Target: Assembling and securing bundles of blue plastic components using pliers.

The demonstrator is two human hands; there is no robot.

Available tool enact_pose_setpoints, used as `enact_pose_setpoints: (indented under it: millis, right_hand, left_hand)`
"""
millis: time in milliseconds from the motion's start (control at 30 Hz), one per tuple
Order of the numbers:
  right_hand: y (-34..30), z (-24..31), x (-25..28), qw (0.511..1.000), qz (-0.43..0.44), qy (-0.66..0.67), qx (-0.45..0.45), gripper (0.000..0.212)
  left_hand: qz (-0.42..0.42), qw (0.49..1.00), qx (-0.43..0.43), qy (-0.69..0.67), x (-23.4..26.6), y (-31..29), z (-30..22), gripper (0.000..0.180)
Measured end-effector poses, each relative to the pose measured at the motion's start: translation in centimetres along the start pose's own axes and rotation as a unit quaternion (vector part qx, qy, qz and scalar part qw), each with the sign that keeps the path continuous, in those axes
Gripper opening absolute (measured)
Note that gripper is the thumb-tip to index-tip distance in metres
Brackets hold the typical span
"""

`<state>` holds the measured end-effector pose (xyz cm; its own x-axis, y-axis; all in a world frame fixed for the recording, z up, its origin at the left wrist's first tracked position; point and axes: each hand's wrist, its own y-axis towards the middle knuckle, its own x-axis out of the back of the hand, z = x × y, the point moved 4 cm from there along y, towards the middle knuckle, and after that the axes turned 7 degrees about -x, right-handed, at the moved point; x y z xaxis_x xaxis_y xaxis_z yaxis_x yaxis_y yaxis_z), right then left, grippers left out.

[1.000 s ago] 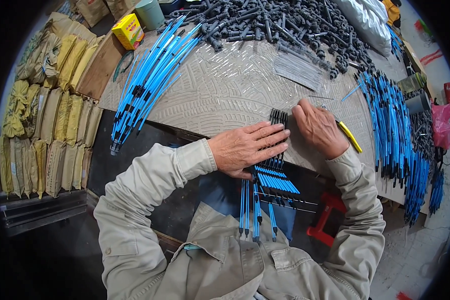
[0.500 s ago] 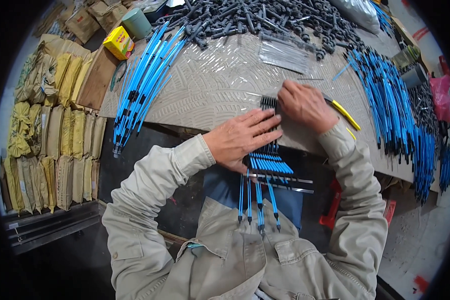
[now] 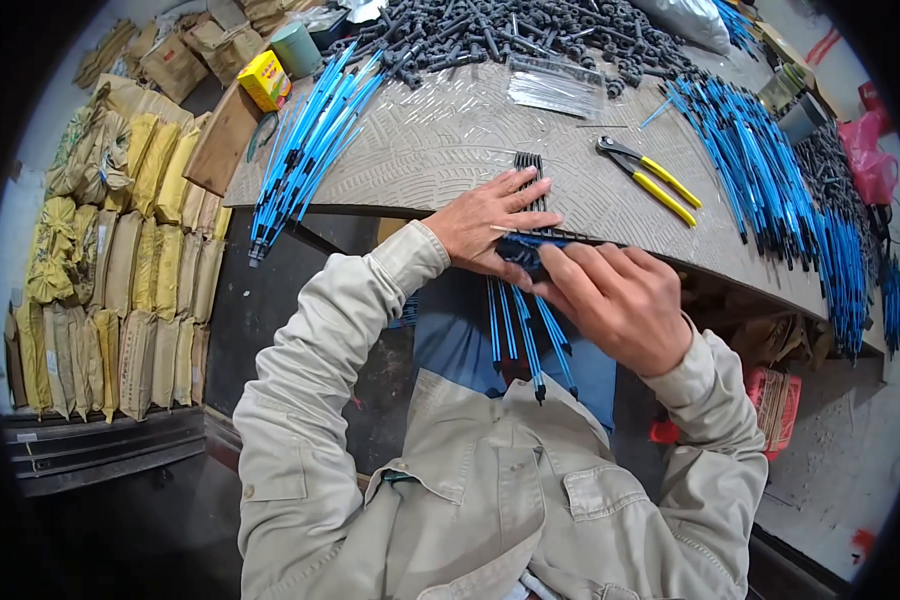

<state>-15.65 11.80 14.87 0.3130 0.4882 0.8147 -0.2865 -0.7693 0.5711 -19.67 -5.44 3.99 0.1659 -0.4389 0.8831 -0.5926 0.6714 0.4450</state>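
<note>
My left hand (image 3: 492, 225) lies with fingers spread across a row of black rod ends (image 3: 530, 162) at the table's near edge. My right hand (image 3: 618, 302) is curled at the edge beside the left thumb, its fingers closed; what they grip is hidden. A dark bar-like holder (image 3: 582, 236) shows between the hands along the edge. Thin blue rods with black tips (image 3: 530, 345) hang below it over my lap. A thin pale pin (image 3: 502, 229) shows near my left fingers.
Yellow-handled pliers (image 3: 667, 190) lie right of the hands. Behind them rests a clear bag of metal pins (image 3: 558, 90), before a heap of dark grey fittings (image 3: 470, 35). Blue rod bundles (image 3: 310, 145) lie left and more blue rods (image 3: 760, 160) right. A yellow box (image 3: 265, 82) stands far left.
My right hand has moved from above the black ends down toward me, to the table's edge, uncovering the pliers. My left hand stays over the row. The flat metal strips no longer show.
</note>
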Motion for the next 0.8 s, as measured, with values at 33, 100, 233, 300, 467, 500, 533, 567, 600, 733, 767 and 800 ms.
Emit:
enact_pose_setpoints:
  millis: [33,100,233,300,467,500,533,567,600,733,767,800]
  right_hand:
    - [-0.2,0.1,-0.4,1.000,-0.005,-0.001,-0.005,0.024]
    - [-0.4,0.0,-1.0,1.000,-0.014,0.011,-0.008,0.022]
    - [-1.1,-0.6,-1.8,0.998,-0.040,0.043,-0.023,0.022]
    - [-1.6,-0.7,-2.1,0.994,-0.069,0.079,-0.022,0.022]
    - [-1.9,-0.6,-2.4,0.989,-0.086,0.114,-0.026,0.020]
    - [-1.9,-0.5,-2.4,0.989,-0.087,0.119,-0.024,0.020]
    - [-1.9,-0.4,-2.5,0.988,-0.089,0.122,-0.028,0.020]
    - [-1.8,-0.4,-2.5,0.989,-0.088,0.118,-0.030,0.019]
    - [-1.8,-0.3,-2.5,0.989,-0.088,0.115,-0.031,0.019]
    - [-1.6,0.0,-2.4,0.990,-0.087,0.106,-0.032,0.017]
    - [-1.6,0.1,-2.4,0.990,-0.085,0.104,-0.029,0.017]
    - [-1.5,0.1,-2.4,0.991,-0.084,0.101,-0.026,0.017]
  left_hand:
    - [0.005,1.000,-0.005,0.002,-0.1,-0.1,0.0,0.088]
    - [0.001,1.000,-0.002,-0.005,-0.2,-0.3,0.2,0.087]
    - [0.013,1.000,-0.002,-0.015,-0.4,-0.2,0.2,0.087]
    - [0.021,1.000,0.003,-0.012,-0.4,-0.3,0.3,0.088]
    - [0.052,0.999,0.012,-0.004,-0.5,-0.3,0.6,0.083]
    - [0.058,0.998,0.016,0.001,-0.6,-0.3,0.7,0.081]
    - [0.063,0.998,0.015,0.000,-0.7,-0.3,0.8,0.081]
    - [0.063,0.998,0.013,0.002,-0.8,-0.3,0.8,0.078]
    - [0.062,0.998,0.010,0.005,-0.8,-0.2,0.8,0.076]
    - [0.063,0.998,0.008,0.011,-0.8,-0.3,0.9,0.068]
    - [0.065,0.998,0.012,0.010,-0.8,-0.4,0.9,0.066]
    - [0.066,0.998,0.015,0.009,-0.9,-0.4,0.9,0.064]
